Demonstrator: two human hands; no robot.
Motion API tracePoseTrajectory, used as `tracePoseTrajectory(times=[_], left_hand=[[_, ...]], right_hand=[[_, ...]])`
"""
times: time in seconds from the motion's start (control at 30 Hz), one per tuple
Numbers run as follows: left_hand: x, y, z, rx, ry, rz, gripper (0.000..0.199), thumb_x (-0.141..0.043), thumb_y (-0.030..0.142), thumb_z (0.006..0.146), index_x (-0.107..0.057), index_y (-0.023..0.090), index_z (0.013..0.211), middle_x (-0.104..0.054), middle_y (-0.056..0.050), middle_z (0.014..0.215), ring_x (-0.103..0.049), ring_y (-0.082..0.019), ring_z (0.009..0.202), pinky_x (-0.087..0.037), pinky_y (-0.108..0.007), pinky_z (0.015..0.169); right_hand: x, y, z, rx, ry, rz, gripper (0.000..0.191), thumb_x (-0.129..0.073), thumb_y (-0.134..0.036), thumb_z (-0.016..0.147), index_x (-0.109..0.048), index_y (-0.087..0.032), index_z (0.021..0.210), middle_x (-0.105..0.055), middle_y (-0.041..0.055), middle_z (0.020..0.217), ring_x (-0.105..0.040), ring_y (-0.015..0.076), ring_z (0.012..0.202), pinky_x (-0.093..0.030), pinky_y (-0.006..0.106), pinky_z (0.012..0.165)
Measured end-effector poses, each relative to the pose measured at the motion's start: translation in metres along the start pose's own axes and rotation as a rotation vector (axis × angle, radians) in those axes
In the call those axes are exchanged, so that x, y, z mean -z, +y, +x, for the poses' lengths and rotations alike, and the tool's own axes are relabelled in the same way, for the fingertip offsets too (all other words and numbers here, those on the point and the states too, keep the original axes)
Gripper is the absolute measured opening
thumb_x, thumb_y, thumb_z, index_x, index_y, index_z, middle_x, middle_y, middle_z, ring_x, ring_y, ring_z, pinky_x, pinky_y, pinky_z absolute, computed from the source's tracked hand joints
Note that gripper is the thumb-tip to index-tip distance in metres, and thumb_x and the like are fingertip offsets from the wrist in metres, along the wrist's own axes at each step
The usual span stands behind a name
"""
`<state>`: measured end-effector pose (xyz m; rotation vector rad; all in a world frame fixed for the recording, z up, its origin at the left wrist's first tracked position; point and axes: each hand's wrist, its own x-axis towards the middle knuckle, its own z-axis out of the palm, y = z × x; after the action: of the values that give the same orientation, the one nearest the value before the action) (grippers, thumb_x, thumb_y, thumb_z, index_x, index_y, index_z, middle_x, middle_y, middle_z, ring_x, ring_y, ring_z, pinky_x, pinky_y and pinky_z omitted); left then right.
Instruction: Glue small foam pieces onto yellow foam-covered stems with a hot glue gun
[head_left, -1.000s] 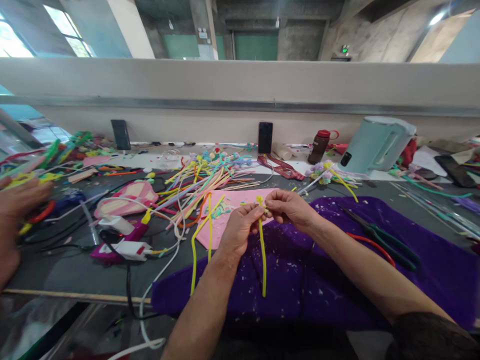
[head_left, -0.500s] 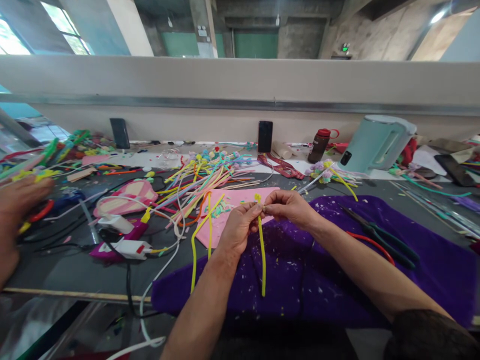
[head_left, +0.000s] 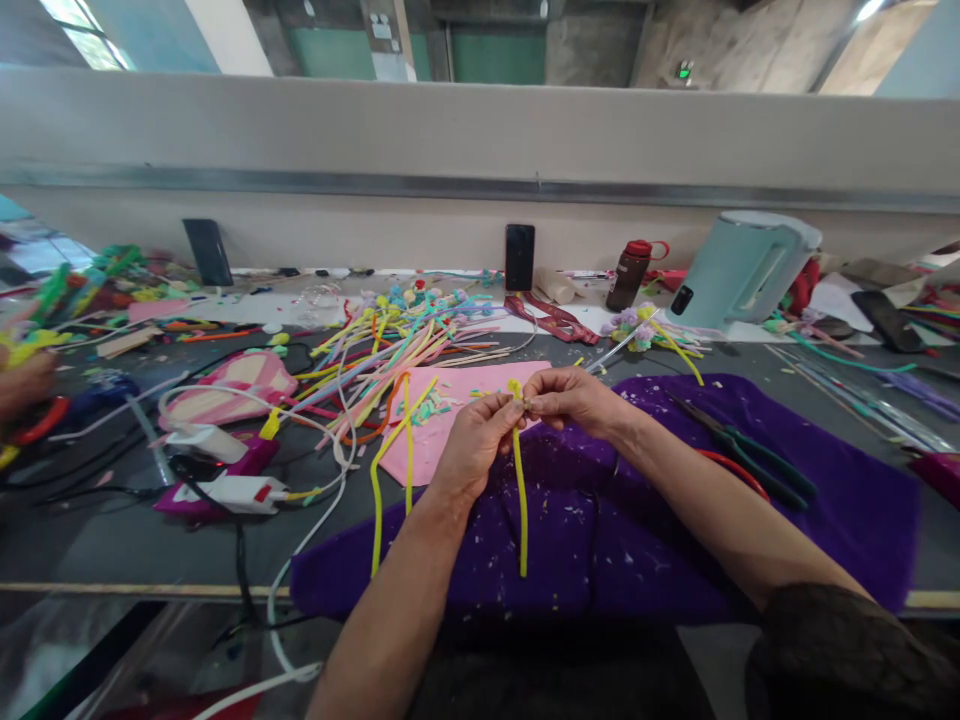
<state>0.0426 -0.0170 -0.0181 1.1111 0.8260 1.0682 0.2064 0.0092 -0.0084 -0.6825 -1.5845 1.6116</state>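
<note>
A yellow pipe cleaner (head_left: 521,520) hangs down from the pinched fingers of my left hand (head_left: 480,440), its small fuzzy yellow top poking up above them. My right hand (head_left: 566,397) pinches at that same top, fingertips touching those of the left; the exact bit between them is too small to see. Two more yellow pipe cleaners (head_left: 376,510) lie to the left of my left forearm, across a pink sheet (head_left: 409,460) strewn with small coloured clippings. Under both hands spreads a purple cloth (head_left: 555,540) dotted with fluff.
Green-handled pliers (head_left: 761,462) and a red-handled tool (head_left: 731,465) lie by my right forearm. A pile of coloured pipe cleaners (head_left: 405,345), a power strip with plugs (head_left: 225,490), a bottle (head_left: 628,278) and a kettle (head_left: 739,270) stand around. Another person's hand (head_left: 26,385) is at far left.
The view has shifted slightly, so the scene sits a little higher and further left. My hands keep their pinch at the pipe cleaner's top. The other person's hand has drawn leftward.
</note>
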Motion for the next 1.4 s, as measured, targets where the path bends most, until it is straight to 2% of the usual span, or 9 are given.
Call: tracePoseTrajectory(times=[0.2,0.4,0.77,0.87,1.0,1.07,1.13,1.23,1.4], left_hand=[[0.0,-0.001,0.001,-0.022,-0.001,0.016,0.024,-0.065,0.037,0.068,-0.06,0.014,0.066,-0.053,0.003,0.057,-0.036,-0.003,0.043,-0.026,-0.016,0.039],[0.001,0.001,0.002,-0.014,0.036,-0.009,0.024,-0.066,0.037,0.067,-0.06,0.013,0.066,-0.055,0.002,0.058,-0.037,-0.003,0.043,-0.026,-0.016,0.038],[-0.001,0.001,0.001,-0.009,0.018,-0.017,0.024,-0.067,0.037,0.066,-0.061,0.014,0.067,-0.054,0.002,0.059,-0.038,-0.003,0.044,-0.027,-0.015,0.037],[0.0,0.001,0.002,-0.015,0.028,-0.022,0.026,-0.068,0.038,0.065,-0.06,0.013,0.064,-0.053,0.002,0.058,-0.037,-0.003,0.042,-0.027,-0.015,0.037],[0.002,0.003,0.002,-0.01,0.066,-0.066,0.024,-0.066,0.037,0.067,-0.058,0.014,0.065,-0.053,0.004,0.058,-0.037,-0.002,0.042,-0.026,-0.014,0.037],[0.003,0.005,0.002,-0.001,0.073,-0.077,0.024,-0.066,0.036,0.068,-0.058,0.014,0.065,-0.053,0.004,0.059,-0.038,-0.002,0.042,-0.027,-0.014,0.037],[0.003,0.006,0.002,0.002,0.061,-0.067,0.024,-0.066,0.036,0.068,-0.058,0.013,0.064,-0.053,0.003,0.059,-0.038,-0.002,0.042,-0.027,-0.014,0.037],[0.003,0.006,0.001,-0.007,0.054,-0.056,0.024,-0.066,0.034,0.068,-0.057,0.013,0.063,-0.052,0.003,0.059,-0.037,-0.002,0.043,-0.027,-0.014,0.037],[0.002,0.005,0.002,-0.014,0.057,-0.056,0.023,-0.065,0.034,0.069,-0.058,0.013,0.064,-0.052,0.002,0.059,-0.036,-0.002,0.043,-0.027,-0.014,0.037]], right_hand=[[0.002,0.001,0.0,-0.021,-0.019,0.051,0.015,-0.068,-0.024,0.069,-0.06,-0.012,0.072,-0.06,-0.0013,0.063,-0.044,0.0035,0.04,-0.03,0.016,0.038],[-0.002,-0.001,0.002,0.002,0.042,0.01,0.019,-0.067,-0.029,0.07,-0.061,-0.011,0.074,-0.063,0.0013,0.067,-0.047,0.0047,0.044,-0.033,0.017,0.041],[-0.003,-0.004,0.001,-0.002,0.012,-0.057,0.022,-0.065,-0.034,0.071,-0.059,-0.013,0.076,-0.06,-0.0008,0.065,-0.044,0.004,0.042,-0.031,0.017,0.039],[0.004,-0.02,-0.003,0.031,0.095,-0.259,0.022,-0.059,-0.035,0.075,-0.061,-0.014,0.079,-0.062,0.0007,0.068,-0.049,0.0056,0.045,-0.035,0.019,0.042],[0.036,-0.045,-0.023,0.124,0.366,-0.707,0.023,-0.052,-0.034,0.079,-0.064,-0.015,0.084,-0.063,0.0018,0.071,-0.051,0.0075,0.048,-0.035,0.02,0.045],[0.056,-0.047,-0.036,0.017,0.362,-0.947,0.02,-0.052,-0.031,0.078,-0.065,-0.015,0.077,-0.061,0.0004,0.061,-0.052,0.0092,0.049,-0.036,0.022,0.049],[0.07,-0.039,-0.044,-0.147,0.342,-1.205,0.019,-0.055,-0.03,0.075,-0.066,-0.015,0.073,-0.061,0.0009,0.059,-0.053,0.0114,0.053,-0.035,0.023,0.053],[0.078,-0.016,-0.046,-0.343,0.274,-1.426,0.025,-0.056,-0.04,0.074,-0.067,-0.018,0.08,-0.066,0.0029,0.074,-0.058,0.0154,0.067,-0.035,0.023,0.057],[0.072,0.011,-0.032,-0.401,0.278,-1.487,0.039,-0.054,-0.056,0.071,-0.066,-0.023,0.088,-0.067,0.0041,0.084,-0.059,0.02,0.075,-0.033,0.024,0.055]])
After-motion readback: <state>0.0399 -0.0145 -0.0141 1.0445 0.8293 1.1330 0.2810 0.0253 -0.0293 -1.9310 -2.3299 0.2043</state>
